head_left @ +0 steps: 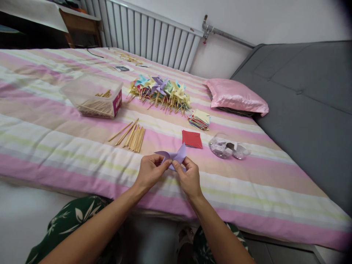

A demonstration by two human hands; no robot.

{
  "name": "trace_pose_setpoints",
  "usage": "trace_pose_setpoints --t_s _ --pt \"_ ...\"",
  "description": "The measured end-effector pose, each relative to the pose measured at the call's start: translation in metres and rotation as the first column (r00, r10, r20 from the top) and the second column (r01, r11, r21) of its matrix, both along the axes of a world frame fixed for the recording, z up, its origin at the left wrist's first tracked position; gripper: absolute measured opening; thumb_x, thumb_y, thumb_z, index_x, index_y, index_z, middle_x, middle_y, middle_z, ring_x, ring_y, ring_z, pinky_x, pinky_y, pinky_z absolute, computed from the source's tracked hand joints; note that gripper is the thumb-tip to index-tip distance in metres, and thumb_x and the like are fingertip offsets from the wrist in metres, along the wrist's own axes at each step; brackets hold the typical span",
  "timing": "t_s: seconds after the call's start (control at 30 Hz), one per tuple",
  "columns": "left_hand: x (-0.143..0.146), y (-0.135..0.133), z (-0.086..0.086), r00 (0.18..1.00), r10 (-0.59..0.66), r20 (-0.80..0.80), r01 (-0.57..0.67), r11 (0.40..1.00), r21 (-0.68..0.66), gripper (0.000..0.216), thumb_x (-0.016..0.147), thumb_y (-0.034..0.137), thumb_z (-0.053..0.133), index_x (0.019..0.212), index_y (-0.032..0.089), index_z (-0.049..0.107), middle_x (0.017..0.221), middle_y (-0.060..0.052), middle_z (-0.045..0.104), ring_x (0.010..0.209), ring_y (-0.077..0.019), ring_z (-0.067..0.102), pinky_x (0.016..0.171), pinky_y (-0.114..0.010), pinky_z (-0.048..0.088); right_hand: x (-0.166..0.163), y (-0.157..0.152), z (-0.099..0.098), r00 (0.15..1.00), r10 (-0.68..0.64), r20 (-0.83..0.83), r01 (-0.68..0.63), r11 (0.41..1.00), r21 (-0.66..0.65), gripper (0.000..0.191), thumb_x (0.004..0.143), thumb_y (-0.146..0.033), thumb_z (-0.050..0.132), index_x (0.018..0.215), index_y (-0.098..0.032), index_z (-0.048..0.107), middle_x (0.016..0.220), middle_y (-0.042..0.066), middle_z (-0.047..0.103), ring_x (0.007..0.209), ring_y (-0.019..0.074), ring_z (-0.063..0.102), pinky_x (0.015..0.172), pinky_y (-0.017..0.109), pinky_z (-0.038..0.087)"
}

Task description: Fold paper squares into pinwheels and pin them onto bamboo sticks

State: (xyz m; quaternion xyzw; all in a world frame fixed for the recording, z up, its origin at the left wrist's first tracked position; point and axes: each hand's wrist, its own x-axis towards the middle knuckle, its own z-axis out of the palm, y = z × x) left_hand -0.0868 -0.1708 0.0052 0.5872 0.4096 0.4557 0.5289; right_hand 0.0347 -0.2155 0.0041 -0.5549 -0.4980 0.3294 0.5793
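Between my two hands is a purple paper pinwheel (179, 155) with its corners curled toward the middle. My left hand (150, 170) pinches its left side, and my right hand (189, 176) grips the right side. Both thumbs meet at the paper's centre; whether a pin is under them I cannot tell. Just beyond lie a stack of red paper squares (191, 139) and, to the left, a group of wooden sticks (134, 137). A clear plastic bag (222, 147) with small contents sits to the right.
A clear plastic box (93, 82) of sticks stands at left. Finished pinwheels (159, 86) lie piled further back, near a stack of coloured paper (199, 119). A pink pillow (236, 96) rests against the grey headboard (299, 91). Everything lies on a striped bedsheet (82, 154).
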Motion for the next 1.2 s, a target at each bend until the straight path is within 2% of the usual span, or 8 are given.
trace_pose_setpoints --t_s 0.27,0.6,0.83,1.03,1.2 --pt "0.0003 0.0002 -0.0064 1.000 -0.002 -0.004 0.002 1.000 0.002 0.031 0.069 0.034 0.067 0.050 0.014 0.053 0.046 0.004 0.044 0.043 -0.0062 0.036 0.041 -0.019 0.024 0.0003 0.0007 -0.0025 0.998 0.013 -0.060 -0.014 1.000 -0.017 0.020 0.079 -0.031 0.057 0.088 -0.014 0.064 0.082 0.004 0.067 0.078 0.0171 0.060 0.074 0.029 0.047" --pt "0.0012 -0.0006 -0.0066 1.000 -0.002 0.015 0.001 1.000 0.013 0.031 0.070 0.034 0.066 0.051 0.013 0.053 0.046 0.004 0.046 0.043 -0.0061 0.038 0.040 -0.018 0.026 0.0010 0.0021 -0.0058 0.992 0.025 -0.125 -0.028 0.999 -0.018 0.021 0.079 -0.031 0.059 0.088 -0.014 0.065 0.083 0.004 0.067 0.078 0.0169 0.060 0.075 0.028 0.046" --pt "0.0016 0.0013 -0.0057 0.998 -0.024 0.062 0.025 1.000 -0.018 0.025 0.069 0.031 0.068 0.056 0.013 0.057 0.047 0.004 0.048 0.044 -0.0066 0.042 0.044 -0.018 0.035 0.0003 0.0032 -0.0042 0.989 0.026 -0.148 -0.026 1.000 0.004 0.019 0.079 -0.030 0.060 0.089 -0.015 0.065 0.083 0.003 0.067 0.080 0.0164 0.060 0.075 0.027 0.046" --pt "0.0038 0.0015 -0.0073 0.988 -0.028 0.153 0.042 0.995 -0.087 0.021 0.067 0.030 0.070 0.070 0.011 0.062 0.063 -0.001 0.061 0.058 -0.0123 0.057 0.055 -0.023 0.047 0.0012 0.0032 -0.0024 0.990 0.015 -0.141 -0.014 1.000 0.007 0.019 0.079 -0.030 0.060 0.088 -0.015 0.065 0.083 0.003 0.068 0.079 0.0162 0.061 0.074 0.026 0.046" --pt "0.0046 0.0017 -0.0068 0.980 -0.029 0.197 0.054 0.991 -0.124 0.021 0.065 0.029 0.072 0.074 0.011 0.064 0.065 -0.002 0.064 0.061 -0.0138 0.060 0.058 -0.024 0.049 0.0016 0.0033 -0.0023 0.989 0.015 -0.145 -0.015 1.000 0.002 0.019 0.079 -0.030 0.060 0.089 -0.016 0.065 0.083 0.003 0.068 0.078 0.0155 0.060 0.073 0.026 0.046"
